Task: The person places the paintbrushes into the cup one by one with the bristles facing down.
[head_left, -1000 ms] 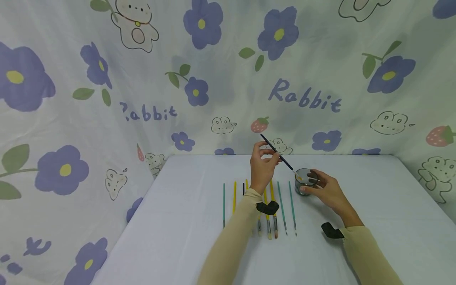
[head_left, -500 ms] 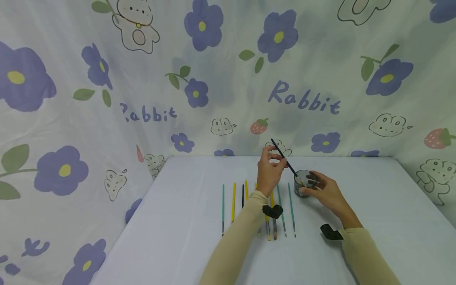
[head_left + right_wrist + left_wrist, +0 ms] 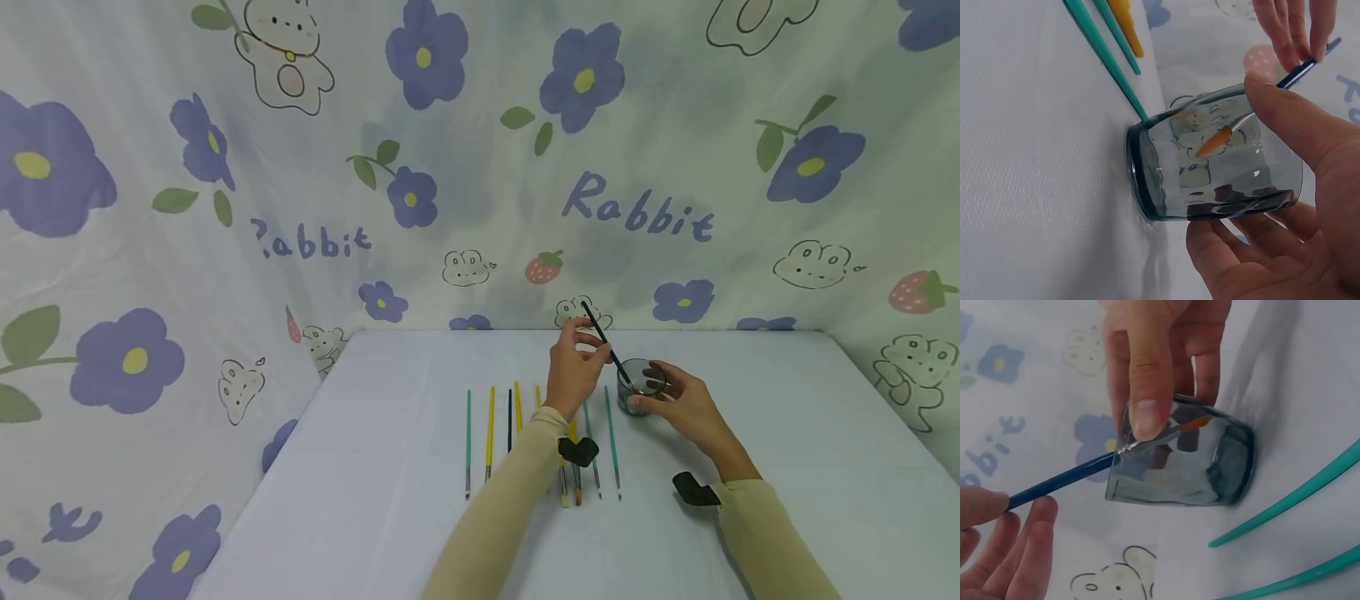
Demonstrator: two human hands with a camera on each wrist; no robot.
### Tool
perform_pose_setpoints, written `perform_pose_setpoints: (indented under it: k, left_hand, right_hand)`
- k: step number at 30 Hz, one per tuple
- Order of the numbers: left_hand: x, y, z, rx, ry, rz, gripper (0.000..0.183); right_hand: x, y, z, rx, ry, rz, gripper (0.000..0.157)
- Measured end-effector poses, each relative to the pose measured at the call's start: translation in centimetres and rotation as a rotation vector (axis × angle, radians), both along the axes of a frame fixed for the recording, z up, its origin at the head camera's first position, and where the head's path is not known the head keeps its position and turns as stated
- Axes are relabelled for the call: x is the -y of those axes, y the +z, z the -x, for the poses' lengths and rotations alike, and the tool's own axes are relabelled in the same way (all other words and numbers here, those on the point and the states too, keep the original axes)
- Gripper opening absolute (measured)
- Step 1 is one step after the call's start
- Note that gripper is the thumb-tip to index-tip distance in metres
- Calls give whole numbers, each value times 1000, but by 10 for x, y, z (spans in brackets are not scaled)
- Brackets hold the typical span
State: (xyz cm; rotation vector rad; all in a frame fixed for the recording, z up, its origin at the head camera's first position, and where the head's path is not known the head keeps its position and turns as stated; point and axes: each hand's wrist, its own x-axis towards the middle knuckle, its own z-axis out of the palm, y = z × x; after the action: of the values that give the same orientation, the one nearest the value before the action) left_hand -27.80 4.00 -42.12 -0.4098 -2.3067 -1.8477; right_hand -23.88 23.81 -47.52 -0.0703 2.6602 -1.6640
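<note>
My left hand [image 3: 576, 373] pinches the dark blue handle of a paintbrush [image 3: 1063, 480] between thumb and fingers. The brush slants down into a clear grey glass [image 3: 634, 401], its orange bristles [image 3: 1215, 142] inside, above the thick base. My right hand [image 3: 686, 407] grips the glass from the right, thumb on the near side and fingers round the far side. In the right wrist view the glass [image 3: 1166, 172] shows its base close to the white tabletop. Left of the glass, teal paintbrushes [image 3: 612, 442] lie with their handles pointing away from me.
Several more paintbrushes lie in a row on the white table [image 3: 360, 483], among them a yellow one [image 3: 491, 429], a black one [image 3: 510, 417] and a teal one [image 3: 468, 433]. My left forearm passes over part of the row. A patterned curtain [image 3: 480, 167] hangs behind the table.
My left hand has moved right and down, bringing the brush from the glass's rim to inside it, with the handle now steeper. My right hand keeps its grip on the glass.
</note>
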Motion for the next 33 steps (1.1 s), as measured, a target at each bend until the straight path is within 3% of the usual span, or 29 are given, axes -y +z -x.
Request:
perform_pose_setpoints:
  k: [9, 21, 33]
  left_hand:
    - [-5, -9, 1, 6, 1, 63, 39]
    - [-8, -16, -1, 5, -18, 52, 28]
    - [-3, -23, 1, 12, 16, 46, 13]
  right_hand:
    - [0, 0, 0, -12, 14, 22, 96]
    - [-2, -1, 0, -35, 28, 21, 94]
    - [-2, -1, 0, -32, 22, 17, 95]
